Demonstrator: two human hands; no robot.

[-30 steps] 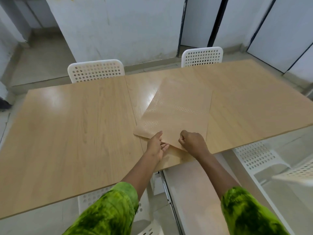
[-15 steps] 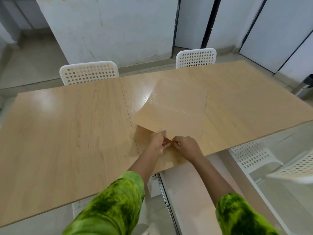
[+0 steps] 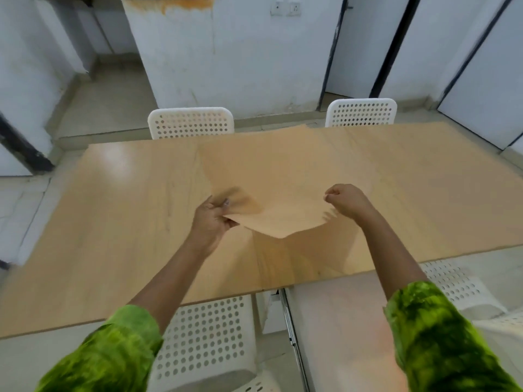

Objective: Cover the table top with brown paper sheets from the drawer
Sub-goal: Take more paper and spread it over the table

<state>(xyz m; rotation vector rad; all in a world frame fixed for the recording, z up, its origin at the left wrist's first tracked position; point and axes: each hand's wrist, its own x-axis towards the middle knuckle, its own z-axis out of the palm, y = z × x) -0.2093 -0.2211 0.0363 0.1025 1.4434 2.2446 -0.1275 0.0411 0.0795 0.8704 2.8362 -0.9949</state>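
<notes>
A brown paper sheet [image 3: 283, 188] is lifted off the wooden table top [image 3: 119, 222], its near corner hanging free above the near edge. My left hand [image 3: 210, 222] pinches the sheet's left near edge. Fingers curled, my right hand [image 3: 349, 202] grips the right near edge. The sheet is blurred and stretches toward the far side of the table. More brown paper [image 3: 297, 256] lies flat on the table under it, casting a darker patch.
Two white perforated chairs [image 3: 191, 123] [image 3: 360, 111] stand at the far side. Another white chair [image 3: 209, 335] sits below the near edge, and one [image 3: 452, 281] at the right. A pale cabinet top [image 3: 339, 335] lies below my right arm. White walls and doors stand behind.
Both hands have moved apart and risen, lifting the top sheet off the table and spreading it. The camera tilted up, showing more of the wall.
</notes>
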